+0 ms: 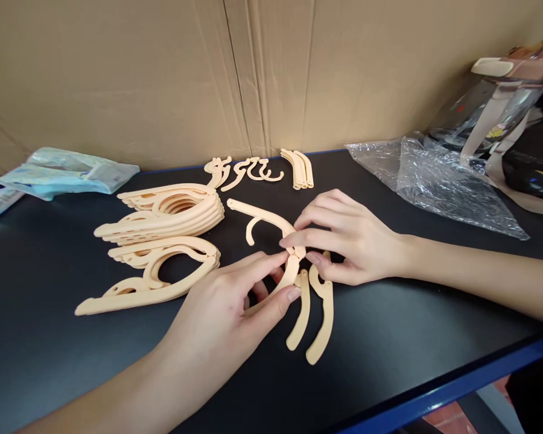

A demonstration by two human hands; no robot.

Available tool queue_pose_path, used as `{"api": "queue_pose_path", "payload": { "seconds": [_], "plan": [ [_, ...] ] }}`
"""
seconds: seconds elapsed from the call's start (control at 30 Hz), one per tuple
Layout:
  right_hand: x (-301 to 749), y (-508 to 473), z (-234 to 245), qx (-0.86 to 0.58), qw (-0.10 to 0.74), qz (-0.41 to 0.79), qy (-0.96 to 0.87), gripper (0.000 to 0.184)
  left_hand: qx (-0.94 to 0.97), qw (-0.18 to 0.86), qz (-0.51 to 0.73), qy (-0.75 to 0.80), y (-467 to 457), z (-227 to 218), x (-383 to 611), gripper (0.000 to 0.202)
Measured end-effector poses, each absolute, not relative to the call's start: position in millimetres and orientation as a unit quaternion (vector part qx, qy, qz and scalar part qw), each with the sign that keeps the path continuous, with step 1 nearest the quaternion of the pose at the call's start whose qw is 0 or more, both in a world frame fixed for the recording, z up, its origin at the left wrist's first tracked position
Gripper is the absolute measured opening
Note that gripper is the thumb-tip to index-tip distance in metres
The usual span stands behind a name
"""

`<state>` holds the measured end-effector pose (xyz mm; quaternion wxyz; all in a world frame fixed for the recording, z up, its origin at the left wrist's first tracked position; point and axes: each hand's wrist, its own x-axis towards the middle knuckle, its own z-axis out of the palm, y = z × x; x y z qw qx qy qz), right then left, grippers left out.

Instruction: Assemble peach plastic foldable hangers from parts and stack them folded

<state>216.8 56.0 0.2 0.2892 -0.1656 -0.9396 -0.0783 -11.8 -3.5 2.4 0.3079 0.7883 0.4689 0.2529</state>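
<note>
Over the black tabletop, both of my hands hold a beige plastic folding hanger (263,213) at its middle joint. My left hand (228,301) is closed, with thumb and fingers around the lower curved arm. From above, my right hand (350,235) pinches the joint, and its fingertips hide part of it. The other arm, with a small curved prong, points up and left. Just below my hands, a loose beige hanger arm (302,316) lies beside a second beige piece (323,325). To the left rest stacked folded hangers (194,226) and a second folded group (163,286).
Several beige hooks (235,173) and a few curved arms (298,169) lie at the back, before a cardboard wall (117,78). A blue soft pack (67,175) sits far left. Clear plastic wrap (438,181) and a strapped transparent bottle (477,111) are at right. The table has a blue edge (434,392).
</note>
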Motion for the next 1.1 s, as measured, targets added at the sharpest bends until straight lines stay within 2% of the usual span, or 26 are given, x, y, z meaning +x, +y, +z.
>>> {"api": "queue_pose_path", "payload": {
  "seconds": [0.17, 0.3, 0.43, 0.53, 0.67, 0.77, 0.9, 1.1],
  "plan": [
    [217, 58, -2, -0.197, 0.305, -0.018, -0.931, 0.021, 0.809, 0.278, 0.242, 0.457, -7, 0, -15, 0.026],
    [217, 58, -2, -0.219, 0.306, -0.032, -0.926, 0.038, 0.848, 0.205, 0.234, 0.429, -6, 1, -16, 0.024],
    [218, 62, -3, -0.290, 0.307, 0.029, -0.906, 0.045, 0.873, 0.140, 0.242, 0.399, -2, 2, -16, 0.030],
    [218, 65, -3, -0.349, 0.301, 0.049, -0.886, 0.038, 0.880, 0.132, 0.246, 0.385, 0, 2, -16, 0.031],
    [220, 69, -4, -0.409, 0.278, 0.063, -0.867, 0.015, 0.882, 0.118, 0.249, 0.383, 1, 0, -18, 0.036],
    [223, 73, -5, -0.422, 0.282, 0.092, -0.857, 0.006, 0.884, 0.103, 0.249, 0.383, 3, -3, -19, 0.038],
    [228, 78, -6, -0.418, 0.285, 0.120, -0.854, 0.016, 0.883, 0.073, 0.251, 0.389, 2, -2, -18, 0.035],
    [232, 84, -8, -0.414, 0.260, 0.042, -0.871, 0.019, 0.911, 0.068, 0.253, 0.319, -5, 4, -15, 0.025]
  ]
}}
